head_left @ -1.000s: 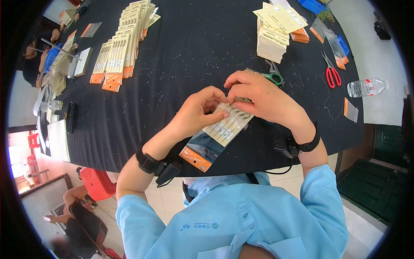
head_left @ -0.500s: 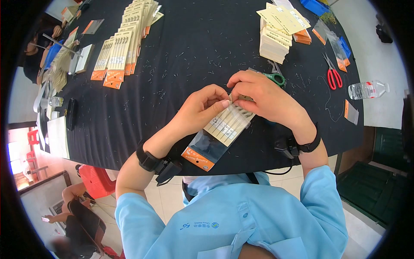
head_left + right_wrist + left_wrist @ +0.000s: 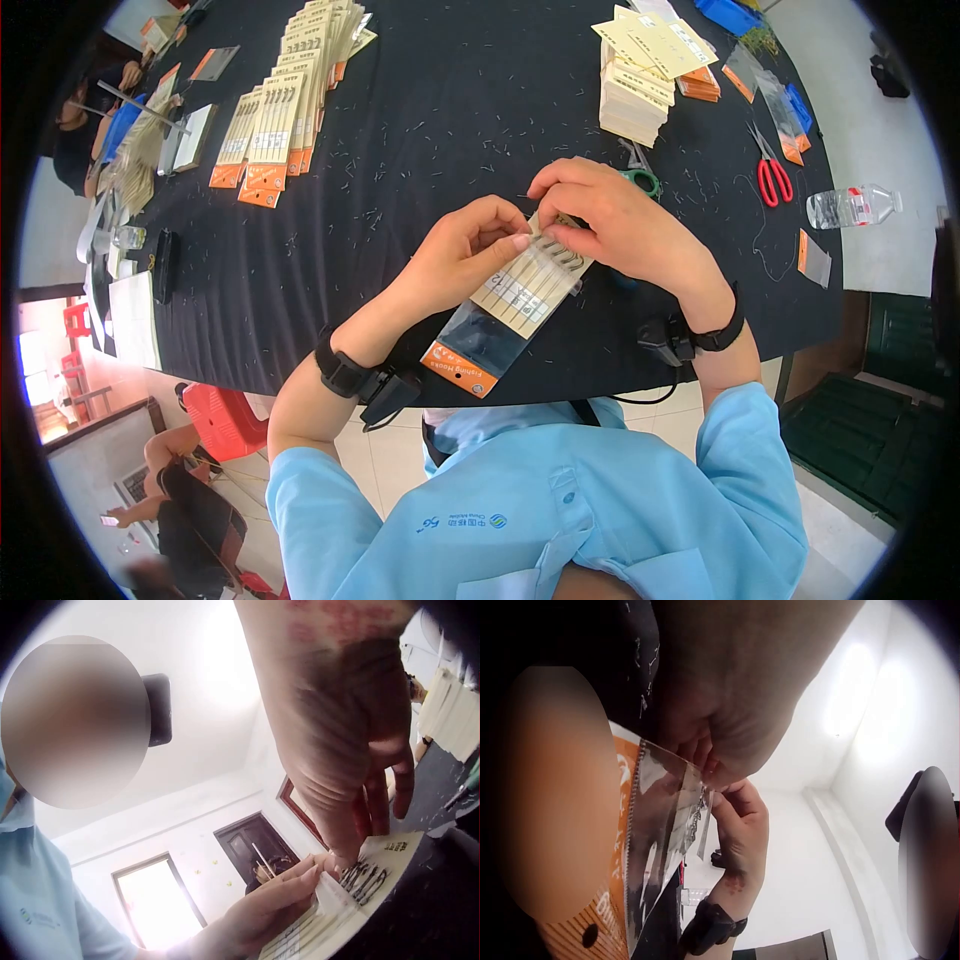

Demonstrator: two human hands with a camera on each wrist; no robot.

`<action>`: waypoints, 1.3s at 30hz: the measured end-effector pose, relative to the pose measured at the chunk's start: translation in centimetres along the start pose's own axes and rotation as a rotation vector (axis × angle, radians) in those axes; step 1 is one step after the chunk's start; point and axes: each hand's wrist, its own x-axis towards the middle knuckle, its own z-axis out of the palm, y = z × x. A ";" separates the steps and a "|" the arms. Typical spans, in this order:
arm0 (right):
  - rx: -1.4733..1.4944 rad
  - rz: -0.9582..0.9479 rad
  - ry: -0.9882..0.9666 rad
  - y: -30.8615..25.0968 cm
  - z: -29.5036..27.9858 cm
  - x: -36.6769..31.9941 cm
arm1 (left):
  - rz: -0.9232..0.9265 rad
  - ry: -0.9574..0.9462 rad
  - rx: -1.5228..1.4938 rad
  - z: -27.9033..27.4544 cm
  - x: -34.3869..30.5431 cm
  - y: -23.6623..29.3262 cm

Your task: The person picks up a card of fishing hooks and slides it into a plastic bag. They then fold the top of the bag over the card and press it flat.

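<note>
In the head view, a cream card (image 3: 525, 285) with a row of dark fish hooks lies partly inside a clear plastic bag (image 3: 485, 338) with an orange "Fishing Hooks" header (image 3: 458, 370). My left hand (image 3: 450, 255) pinches the upper left edge of card and bag between thumb and fingers. The right hand (image 3: 625, 222) bends over the hook end, its thumb and fingertips pinching at the same edge, close beside the left thumb. From the right wrist view, the hooks (image 3: 364, 881) show just below my right fingers, and a clear plastic flap stands up by the left thumb.
Overlapping packed hook cards (image 3: 275, 130) lie at the left, and a stack of cream cards (image 3: 632, 100) stands at the back right. Green-handled scissors (image 3: 642, 180) sit just beyond my right hand. Further right are red-handled scissors (image 3: 774, 178) and a water bottle (image 3: 852, 207).
My left thumb has slid up from the card's face to its top edge. The right hand has shifted slightly right, and more of the hooks shows.
</note>
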 end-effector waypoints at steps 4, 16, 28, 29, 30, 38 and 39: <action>-0.014 0.010 0.056 0.1 -0.1 -0.1 | -0.002 -0.001 -0.031 0.1 0.0 0.1; -0.049 0.043 0.002 0.2 -0.6 -0.2 | -0.013 -0.011 -0.043 0.1 0.0 0.2; -0.015 -0.015 -0.010 0.2 -0.5 -0.1 | 0.003 -0.024 -0.054 0.0 0.0 -0.1; -0.015 -0.015 -0.010 0.2 -0.5 -0.1 | 0.003 -0.024 -0.054 0.0 0.0 -0.1; -0.014 -0.020 -0.007 0.2 -0.4 -0.1 | 0.000 -0.024 -0.046 0.0 0.0 -0.1; -0.012 -0.038 -0.010 0.4 -0.2 -0.1 | -0.027 -0.026 -0.044 0.0 -0.1 0.2; -0.011 -0.044 -0.009 0.3 -0.1 -0.1 | -0.024 -0.026 -0.041 0.0 -0.1 0.2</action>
